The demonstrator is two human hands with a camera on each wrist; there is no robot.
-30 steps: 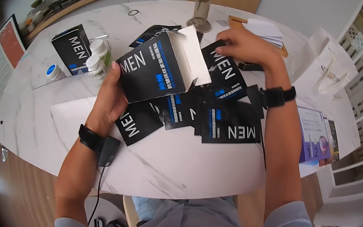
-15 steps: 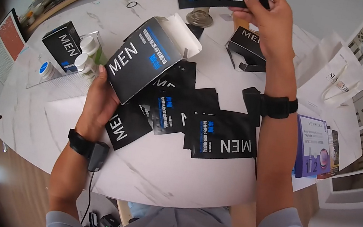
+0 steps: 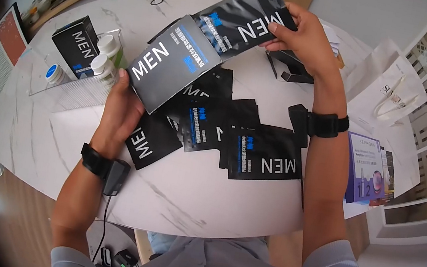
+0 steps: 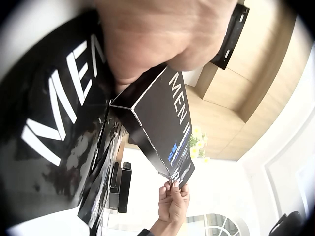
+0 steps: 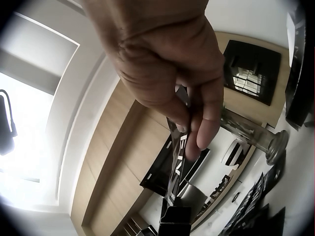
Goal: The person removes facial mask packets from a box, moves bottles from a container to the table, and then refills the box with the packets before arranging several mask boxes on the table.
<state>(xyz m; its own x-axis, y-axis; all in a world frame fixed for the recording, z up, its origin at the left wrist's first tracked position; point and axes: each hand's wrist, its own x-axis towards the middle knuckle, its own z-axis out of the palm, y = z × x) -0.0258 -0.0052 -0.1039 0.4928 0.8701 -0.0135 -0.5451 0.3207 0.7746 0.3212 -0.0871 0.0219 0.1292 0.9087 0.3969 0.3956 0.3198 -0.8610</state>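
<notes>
My left hand (image 3: 121, 110) grips a black box (image 3: 171, 65) with "MEN" in white on it, tilted above the table. The open end of the box points up and to the right. A flat black "MEN" sachet (image 3: 245, 21) is pinched by one end between the thumb and fingers of my right hand (image 3: 307, 36). Its other end overlaps the box opening in the head view; in the left wrist view the sachet (image 4: 186, 167) meets the far end of the box. Beneath, several matching sachets (image 3: 271, 156) lie spread and overlapping on the white marbled table (image 3: 202, 204).
At left stand another black box (image 3: 74, 41) and white-capped bottles (image 3: 102, 66) by a clear ribbed tray (image 3: 74, 94). A small dark box (image 3: 293, 70) lies beyond my right wrist. On the right are a white paper bag (image 3: 380, 84) and a purple box (image 3: 364, 168).
My right hand has lifted a sachet up from the table, then brought it down and left to the box's open end. The left hand keeps its grip on the box.
</notes>
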